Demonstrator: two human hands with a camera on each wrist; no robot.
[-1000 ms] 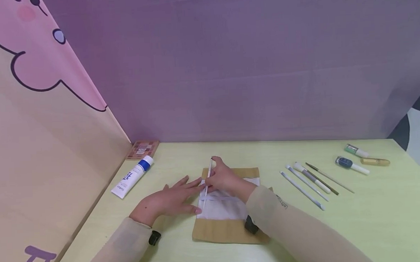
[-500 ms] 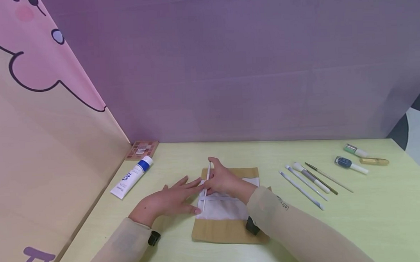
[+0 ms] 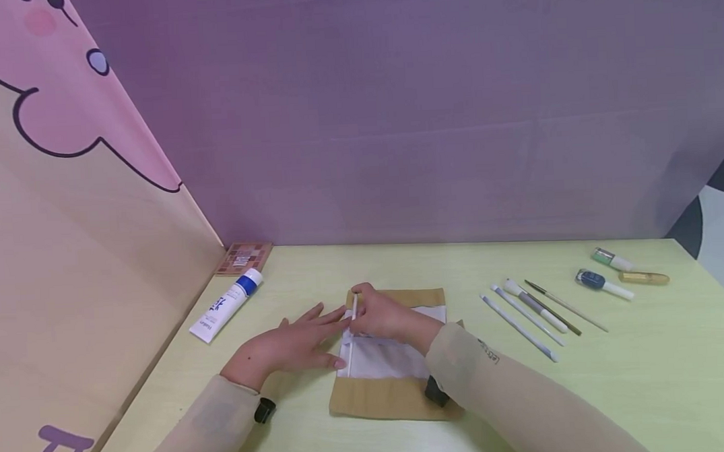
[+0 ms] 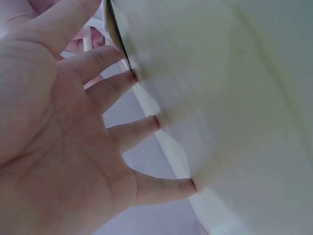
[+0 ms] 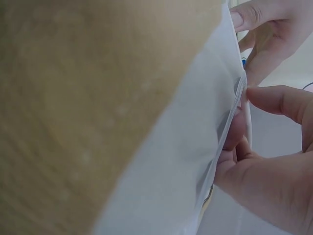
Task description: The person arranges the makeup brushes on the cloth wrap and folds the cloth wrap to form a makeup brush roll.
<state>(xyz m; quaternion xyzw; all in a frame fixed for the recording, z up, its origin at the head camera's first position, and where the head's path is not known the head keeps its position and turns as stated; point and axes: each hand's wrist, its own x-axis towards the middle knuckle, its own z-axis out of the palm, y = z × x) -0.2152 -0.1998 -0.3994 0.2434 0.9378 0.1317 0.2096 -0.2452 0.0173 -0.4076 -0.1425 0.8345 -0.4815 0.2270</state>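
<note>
Mid-frame, bare table [image 3: 315, 270] leaves passage beyond the cloth's [image 3: 381, 397] upper edge — the tube [image 3: 227, 306] limits it at left, the sticks [image 3: 520, 329] at right — while the right sleeve [image 3: 515, 391] bars the lower right.

Head view facing forward-down, 2 wrist close-ups, shared fabric [image 3: 386, 361]

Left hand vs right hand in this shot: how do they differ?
The left hand has its fingers spread; the right hand has its fingers curled.
The right hand grips a white stick; the left hand grips nothing.
The left hand is at the left edge of the cloth; the right hand is over the cloth.
Shared: both have beige sleeves.
</note>
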